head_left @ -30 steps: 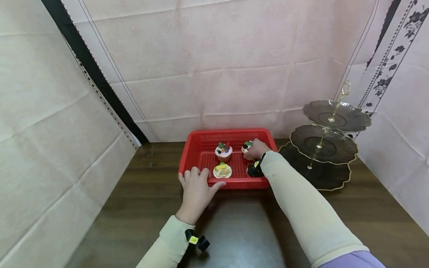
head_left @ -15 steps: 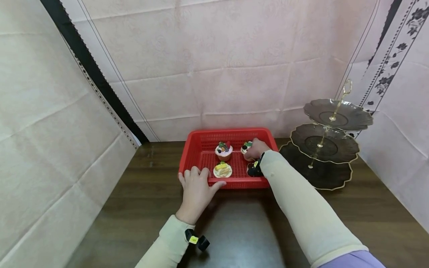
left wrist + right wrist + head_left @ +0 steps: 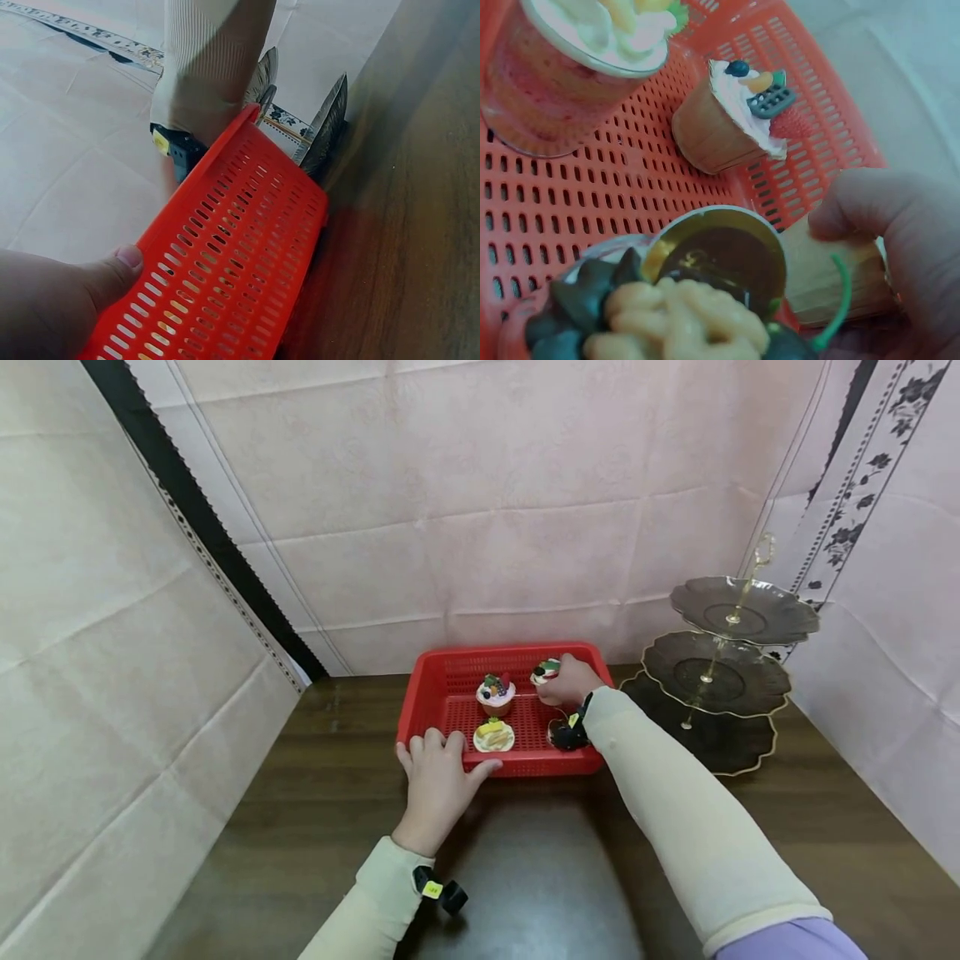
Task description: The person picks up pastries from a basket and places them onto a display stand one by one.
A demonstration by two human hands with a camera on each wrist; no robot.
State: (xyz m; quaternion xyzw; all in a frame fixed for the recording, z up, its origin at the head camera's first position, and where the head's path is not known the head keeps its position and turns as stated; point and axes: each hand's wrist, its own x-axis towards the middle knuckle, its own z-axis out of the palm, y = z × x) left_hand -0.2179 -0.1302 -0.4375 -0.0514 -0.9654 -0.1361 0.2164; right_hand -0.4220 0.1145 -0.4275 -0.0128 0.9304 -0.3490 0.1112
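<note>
A red slotted basket (image 3: 447, 693) stands on the dark wooden table. My left hand (image 3: 437, 779) holds its front left rim, fingers over the edge and thumb (image 3: 112, 268) against the outer wall (image 3: 225, 255). My right hand (image 3: 567, 682) reaches into the back right of the basket and grips a tan-wrapped cupcake (image 3: 545, 671) by its side (image 3: 832, 279). Also in the basket are a pink cupcake with white cream (image 3: 495, 694) (image 3: 727, 127), a cream-topped dessert cup (image 3: 493, 737) and a gold-rimmed dark dessert (image 3: 705, 262) under my right wrist.
A three-tier dark cake stand with gold trim (image 3: 720, 677) stands right of the basket, its plates bare. Pink cloth walls close in the back and both sides. My right sleeve (image 3: 210, 67) crosses over the basket's front rim.
My right hand has lifted the tan cupcake slightly up and back inside the basket. The left hand has stayed on the rim.
</note>
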